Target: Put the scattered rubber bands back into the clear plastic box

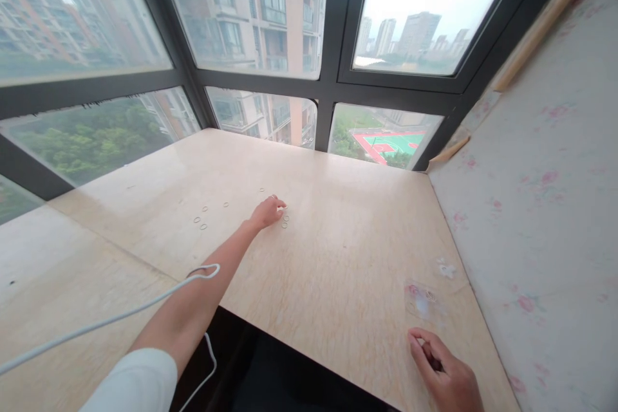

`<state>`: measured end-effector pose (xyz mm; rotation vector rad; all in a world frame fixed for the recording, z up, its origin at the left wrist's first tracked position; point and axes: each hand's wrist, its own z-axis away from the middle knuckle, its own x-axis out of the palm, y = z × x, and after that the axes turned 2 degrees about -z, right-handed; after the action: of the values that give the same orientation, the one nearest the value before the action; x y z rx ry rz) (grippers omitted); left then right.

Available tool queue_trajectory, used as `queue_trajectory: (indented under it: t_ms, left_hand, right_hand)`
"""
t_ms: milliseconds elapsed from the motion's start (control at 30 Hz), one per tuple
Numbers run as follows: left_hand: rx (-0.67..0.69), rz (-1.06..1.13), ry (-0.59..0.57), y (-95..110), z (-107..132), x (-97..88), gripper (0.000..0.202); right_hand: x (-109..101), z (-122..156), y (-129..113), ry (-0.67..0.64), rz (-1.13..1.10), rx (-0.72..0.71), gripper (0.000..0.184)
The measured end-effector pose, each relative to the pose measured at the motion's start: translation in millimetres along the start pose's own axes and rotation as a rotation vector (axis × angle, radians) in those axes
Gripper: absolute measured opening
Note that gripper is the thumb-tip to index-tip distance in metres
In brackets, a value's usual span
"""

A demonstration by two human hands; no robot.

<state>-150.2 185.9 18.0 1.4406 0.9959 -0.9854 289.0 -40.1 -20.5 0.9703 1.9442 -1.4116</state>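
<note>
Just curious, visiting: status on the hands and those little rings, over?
Left hand out on rings. Right hand at table edge by clear bag. Nothing blocking.

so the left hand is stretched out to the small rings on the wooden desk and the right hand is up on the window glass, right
Not quite. The left hand does reach the small rings on the wooden desk, but the right hand rests on the desk's near edge, beside a clear plastic bag, not on the glass. The head view shows it.

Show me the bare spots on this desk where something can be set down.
Free: the wide middle of the desk, between the left hand and the right hand, and the back strip by the window. Crowded: small rings scattered around the left hand; a clear bag near the right.
</note>
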Motion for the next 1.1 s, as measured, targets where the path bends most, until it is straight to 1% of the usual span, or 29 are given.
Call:
queue_trajectory:
  t_ms: [167, 267, 400, 500, 567, 667, 733, 833, 900, 967, 1033, 1100]
  left_hand:
    - [0.094, -0.095, -0.113, -3.2, -18.7, -9.8, 0.019]
    - [0.143, -0.144, -0.173, -0.2, -26.4, -16.2, 0.016]
    - [0.18, -0.17, -0.225, 3.3, -33.2, -21.2, 0.011]
    - [0.192, -0.142, -0.236, 4.3, -33.5, -22.7, 0.008]
    - [0.2, -0.099, -0.221, 7.0, -31.3, -22.4, 0.005]
    - [0.222, -0.021, -0.189, 19.4, -25.6, -20.6, 0.006]
    - [0.235, 0.051, -0.168, 34.8, -21.1, -19.1, 0.007]
    - [0.257, 0.271, -0.139, 67.4, -14.5, -16.5, 0.005]
    - [0.272, 0.44, -0.131, 94.0, -10.3, -13.9, 0.007]
    - [0.284, 0.565, -0.139, 123.3, -5.4, -9.5, 0.011]
    - [0.302, 0.666, -0.166, 154.0, 1.2, -3.0, 0.013]
    - [0.357, 0.71, -0.2, 184.7, 10.4, 5.8, 0.012]
  right_hand:
    - [1.3, 1.4, 3.2, -0.02, -0.01, -0.004, 0.038]
    - [1.1, 1.5, 3.6, -0.036, -0.01, -0.012, 0.036]
    - [0.7, 0.7, 2.8, -0.038, -0.014, -0.026, 0.035]
    - [0.6, -0.1, 0.3, -0.024, -0.027, -0.024, 0.037]
    - [0.6, -0.7, -1.7, -0.006, -0.031, -0.026, 0.039]
    - [0.2, -1.8, -4.8, 0.014, -0.029, -0.028, 0.039]
    - [-0.5, -2.8, -6.9, 0.005, -0.029, -0.026, 0.04]
    - [-1.6, -3.8, -9.7, -0.017, -0.031, -0.033, 0.039]
    - [-2.0, -3.9, -11.1, -0.016, -0.03, -0.039, 0.036]
    - [-2.2, -3.9, -12.3, -0.016, -0.03, -0.038, 0.034]
    - [-2.6, -4.1, -13.5, -0.015, -0.038, -0.03, 0.032]
    - [-3.3, -4.7, -14.5, -0.02, -0.055, -0.013, 0.031]
